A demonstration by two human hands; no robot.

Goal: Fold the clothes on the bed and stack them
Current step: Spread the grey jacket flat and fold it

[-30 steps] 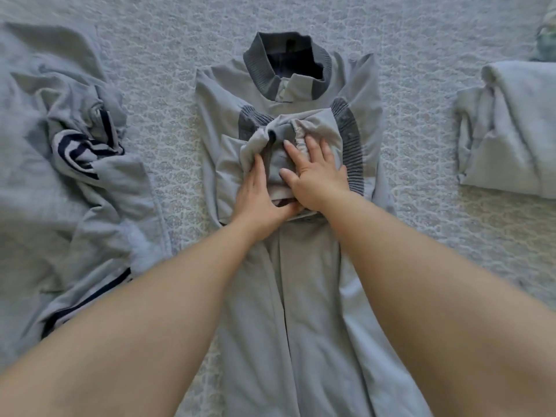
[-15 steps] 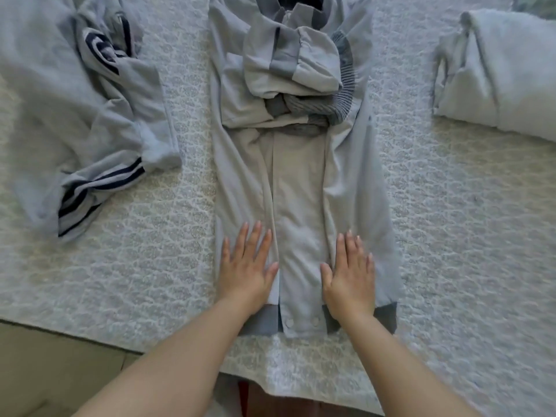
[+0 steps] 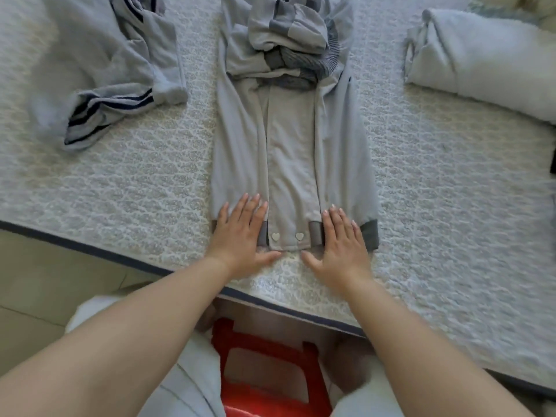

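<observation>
Currently both hands are laid flat, fingers straight, on the bottom hem of the long light-grey button-front garment (image 3: 290, 145) spread on the bed's pale textured quilt (image 3: 135, 176). Nothing is gripped. The left hand (image 3: 240, 233) is pressed on the hem left of the button placket, thumb out on the quilt below it. The right hand (image 3: 343, 239) is pressed on the hem right of the placket, thumb likewise on the quilt. Two white heart-shaped buttons (image 3: 287, 236) are seen between the hands, on the dark-grey hem band. The garment's sleeves are folded in across its upper part, ribbed dark cuffs showing. Left of the garment, apart from it, a crumpled grey top with navy stripes (image 3: 102, 70) is lying unfolded. Right of the garment, well apart, a folded pale-grey piece (image 3: 481, 55) is placed. Below the garment, past the bed edge, a red plastic stool (image 3: 267, 368) is visible between the person's knees.
</observation>
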